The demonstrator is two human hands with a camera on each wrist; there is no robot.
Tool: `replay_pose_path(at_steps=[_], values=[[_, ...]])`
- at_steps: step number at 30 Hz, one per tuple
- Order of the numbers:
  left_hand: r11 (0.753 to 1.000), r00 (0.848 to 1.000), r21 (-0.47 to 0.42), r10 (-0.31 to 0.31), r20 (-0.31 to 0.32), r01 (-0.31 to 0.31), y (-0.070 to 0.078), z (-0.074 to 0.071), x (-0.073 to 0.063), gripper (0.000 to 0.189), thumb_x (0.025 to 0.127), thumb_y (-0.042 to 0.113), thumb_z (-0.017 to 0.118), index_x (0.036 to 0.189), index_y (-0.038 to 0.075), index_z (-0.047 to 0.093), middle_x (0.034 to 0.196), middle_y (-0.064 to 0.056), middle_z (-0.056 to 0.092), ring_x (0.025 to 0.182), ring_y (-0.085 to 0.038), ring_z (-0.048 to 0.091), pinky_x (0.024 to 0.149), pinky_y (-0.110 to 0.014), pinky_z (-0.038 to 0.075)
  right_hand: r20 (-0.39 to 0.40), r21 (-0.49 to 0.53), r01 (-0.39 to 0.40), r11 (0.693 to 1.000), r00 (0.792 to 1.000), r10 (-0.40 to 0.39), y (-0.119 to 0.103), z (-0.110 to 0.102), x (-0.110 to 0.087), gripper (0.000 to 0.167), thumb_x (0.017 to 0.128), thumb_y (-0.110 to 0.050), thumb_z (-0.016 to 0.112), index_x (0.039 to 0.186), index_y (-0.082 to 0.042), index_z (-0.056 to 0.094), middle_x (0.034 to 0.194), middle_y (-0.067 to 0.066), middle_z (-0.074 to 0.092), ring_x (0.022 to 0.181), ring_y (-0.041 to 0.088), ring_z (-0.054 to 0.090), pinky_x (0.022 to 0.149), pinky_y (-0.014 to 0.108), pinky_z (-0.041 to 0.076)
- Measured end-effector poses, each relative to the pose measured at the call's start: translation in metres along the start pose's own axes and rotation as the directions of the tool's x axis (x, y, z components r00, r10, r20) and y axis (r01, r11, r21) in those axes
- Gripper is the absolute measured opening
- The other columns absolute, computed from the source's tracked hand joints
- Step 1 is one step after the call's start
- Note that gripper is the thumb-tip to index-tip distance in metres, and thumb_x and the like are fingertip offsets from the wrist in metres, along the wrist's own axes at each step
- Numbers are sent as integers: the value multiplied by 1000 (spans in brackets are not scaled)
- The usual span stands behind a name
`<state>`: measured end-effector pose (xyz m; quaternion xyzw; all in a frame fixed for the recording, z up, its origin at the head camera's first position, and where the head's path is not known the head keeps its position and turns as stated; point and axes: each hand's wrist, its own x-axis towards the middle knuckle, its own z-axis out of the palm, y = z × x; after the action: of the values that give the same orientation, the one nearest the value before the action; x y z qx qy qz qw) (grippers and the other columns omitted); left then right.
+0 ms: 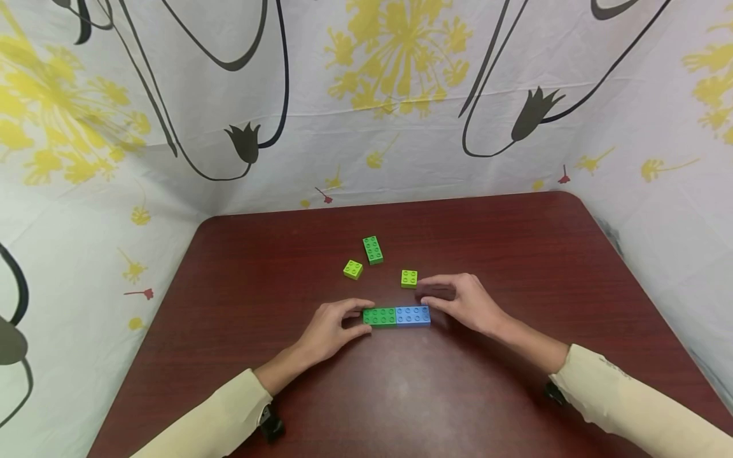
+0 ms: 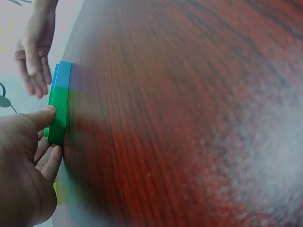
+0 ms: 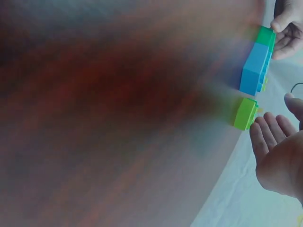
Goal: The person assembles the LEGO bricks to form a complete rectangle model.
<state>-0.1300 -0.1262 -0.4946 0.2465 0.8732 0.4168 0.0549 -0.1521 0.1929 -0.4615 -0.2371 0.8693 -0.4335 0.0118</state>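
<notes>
A green brick and a blue brick lie end to end in a row on the table, studs up. My left hand holds the green brick at its left end, between thumb and fingers; the left wrist view shows this green brick too. Fingers extended, my right hand is beside a small lime brick, its thumb near the blue brick's right end. In the right wrist view, the right hand has nothing in its grasp, and its fingertips are close to the lime brick.
Behind the row lie another green brick and a second small lime brick. The dark red-brown table has rounded far corners. A white patterned cloth hangs behind it and at both sides.
</notes>
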Motion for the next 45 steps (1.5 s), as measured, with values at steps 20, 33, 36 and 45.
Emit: replay_pose_path(at_steps=[20,33,36,45], values=[[1000,1000,-1,-3,-6,3,-2,1,1,44,92,13,86,134,15,74,132,2,73,115,-9,71,96,-26,57,54,-95,-33,995,998,38,-5,19,80,74,93,-18,86,156,1,51,154,19,55,140,37,55,109,58,49],[1000,1000,3,2,-3,-2,-4,0,1,42,93,15,85,134,16,74,133,4,73,116,-7,71,97,-26,56,120,-92,-100,991,987,111,4,36,114,82,93,-19,86,159,3,43,161,21,47,146,36,48,111,54,48],[1000,1000,4,6,-3,-6,-5,0,1,42,93,15,85,134,16,74,133,4,73,116,-8,71,97,-26,56,122,-87,-107,990,986,117,6,38,118,83,93,-18,85,160,4,41,161,23,46,145,37,49,111,53,49],[1000,1000,-5,-1,-7,1,-4,0,1,42,93,15,85,134,16,74,133,4,73,117,-10,71,97,-27,56,113,-87,-105,991,987,114,5,44,129,83,92,-17,87,159,6,43,159,24,47,143,38,52,110,51,50]])
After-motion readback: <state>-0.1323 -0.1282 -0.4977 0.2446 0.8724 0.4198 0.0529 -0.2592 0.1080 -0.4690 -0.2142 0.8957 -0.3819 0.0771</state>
